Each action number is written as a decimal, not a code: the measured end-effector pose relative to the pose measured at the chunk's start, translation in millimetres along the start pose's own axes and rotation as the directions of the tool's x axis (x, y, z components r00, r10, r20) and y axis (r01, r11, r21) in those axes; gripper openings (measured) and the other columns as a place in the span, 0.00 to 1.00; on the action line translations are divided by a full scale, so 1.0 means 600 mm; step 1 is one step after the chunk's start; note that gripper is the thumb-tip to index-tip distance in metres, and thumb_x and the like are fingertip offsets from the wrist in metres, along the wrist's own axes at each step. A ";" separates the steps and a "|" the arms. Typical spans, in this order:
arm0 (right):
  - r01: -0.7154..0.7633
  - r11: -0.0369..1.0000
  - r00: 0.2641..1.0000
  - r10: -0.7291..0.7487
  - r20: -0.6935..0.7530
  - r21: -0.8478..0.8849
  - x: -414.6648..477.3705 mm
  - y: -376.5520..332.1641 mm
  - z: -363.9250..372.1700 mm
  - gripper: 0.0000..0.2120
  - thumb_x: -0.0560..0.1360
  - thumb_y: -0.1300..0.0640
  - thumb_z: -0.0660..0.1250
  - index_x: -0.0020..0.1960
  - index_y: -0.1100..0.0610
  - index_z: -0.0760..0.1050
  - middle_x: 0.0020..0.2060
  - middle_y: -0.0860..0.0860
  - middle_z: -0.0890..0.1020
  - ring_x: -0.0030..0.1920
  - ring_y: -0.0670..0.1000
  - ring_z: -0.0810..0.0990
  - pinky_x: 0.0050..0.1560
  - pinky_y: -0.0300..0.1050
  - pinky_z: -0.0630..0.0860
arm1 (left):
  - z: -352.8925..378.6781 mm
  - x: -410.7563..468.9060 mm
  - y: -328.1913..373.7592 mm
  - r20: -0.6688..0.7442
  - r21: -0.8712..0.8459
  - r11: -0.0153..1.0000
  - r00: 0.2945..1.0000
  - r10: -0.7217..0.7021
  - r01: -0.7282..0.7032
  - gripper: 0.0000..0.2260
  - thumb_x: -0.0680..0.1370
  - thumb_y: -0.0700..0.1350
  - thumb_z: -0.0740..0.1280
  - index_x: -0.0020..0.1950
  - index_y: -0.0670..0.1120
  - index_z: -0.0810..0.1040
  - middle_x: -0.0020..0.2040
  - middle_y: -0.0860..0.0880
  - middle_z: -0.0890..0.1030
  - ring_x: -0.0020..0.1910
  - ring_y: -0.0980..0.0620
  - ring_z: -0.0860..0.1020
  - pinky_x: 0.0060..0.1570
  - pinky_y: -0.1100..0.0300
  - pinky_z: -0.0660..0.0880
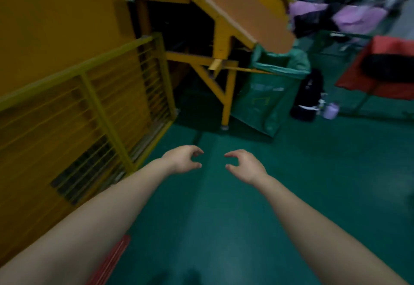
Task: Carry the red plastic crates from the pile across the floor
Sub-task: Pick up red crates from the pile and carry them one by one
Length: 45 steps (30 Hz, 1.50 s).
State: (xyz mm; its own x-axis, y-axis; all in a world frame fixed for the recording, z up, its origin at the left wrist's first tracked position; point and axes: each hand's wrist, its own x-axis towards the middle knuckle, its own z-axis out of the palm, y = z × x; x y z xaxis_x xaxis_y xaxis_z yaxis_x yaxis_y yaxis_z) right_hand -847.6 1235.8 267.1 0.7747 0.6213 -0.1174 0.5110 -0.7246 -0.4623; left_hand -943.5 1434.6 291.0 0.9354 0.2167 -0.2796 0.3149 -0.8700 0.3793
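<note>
Red plastic crate [112, 260], ribbed edge at lower left.
Likely stiff, light; grip opposite rims. Left hand [183, 159], right hand [246, 166] empty, loosely curled.

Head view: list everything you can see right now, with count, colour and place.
red crate: one, only an edge showing, red, bottom left under the left forearm
railing: one, yellow, left side
chute: one, orange on a yellow frame, top centre
bag: one, green, under the chute's lower end
backpack: one, black, on the floor right of the bag
bottle: one, lilac, beside the backpack
fabric bin: one, red, right edge, blurred
floor: green
left hand: empty, fingers loosely curled, centre
right hand: empty, fingers loosely curled, centre
</note>
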 end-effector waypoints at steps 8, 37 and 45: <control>-0.313 0.948 0.935 0.319 -0.153 0.064 -0.184 0.297 -0.139 0.26 0.76 0.49 0.66 0.73 0.49 0.66 0.71 0.49 0.69 0.72 0.50 0.66 0.69 0.49 0.67 | 0.101 0.105 0.339 0.129 0.016 0.961 0.954 0.272 -0.277 0.24 0.76 0.54 0.69 0.71 0.54 0.69 0.67 0.54 0.75 0.64 0.54 0.74 0.63 0.55 0.72; -0.822 0.362 0.190 0.902 -0.388 0.439 -0.697 1.121 -0.491 0.28 0.74 0.50 0.68 0.73 0.50 0.68 0.70 0.51 0.70 0.71 0.52 0.67 0.69 0.46 0.66 | 0.551 0.341 1.471 0.493 0.039 0.320 0.297 0.818 -0.946 0.23 0.77 0.53 0.67 0.72 0.55 0.68 0.72 0.52 0.68 0.69 0.52 0.70 0.66 0.55 0.69; -0.816 0.180 -0.040 0.931 -0.363 0.550 -0.736 1.251 -0.547 0.26 0.73 0.52 0.68 0.70 0.51 0.70 0.67 0.50 0.74 0.68 0.52 0.70 0.67 0.47 0.69 | 0.647 0.389 1.701 0.591 -0.059 0.145 0.082 0.803 -0.988 0.24 0.77 0.52 0.67 0.72 0.54 0.68 0.71 0.51 0.69 0.68 0.51 0.71 0.65 0.55 0.69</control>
State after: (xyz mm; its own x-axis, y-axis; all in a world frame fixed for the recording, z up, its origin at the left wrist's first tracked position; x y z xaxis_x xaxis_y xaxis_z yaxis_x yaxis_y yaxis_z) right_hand -683.7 319.8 260.6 0.5801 -0.8075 -0.1066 -0.7450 -0.4731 -0.4703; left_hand -466.1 425.5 270.2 0.2347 -0.9422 -0.2393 -0.8687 -0.3137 0.3833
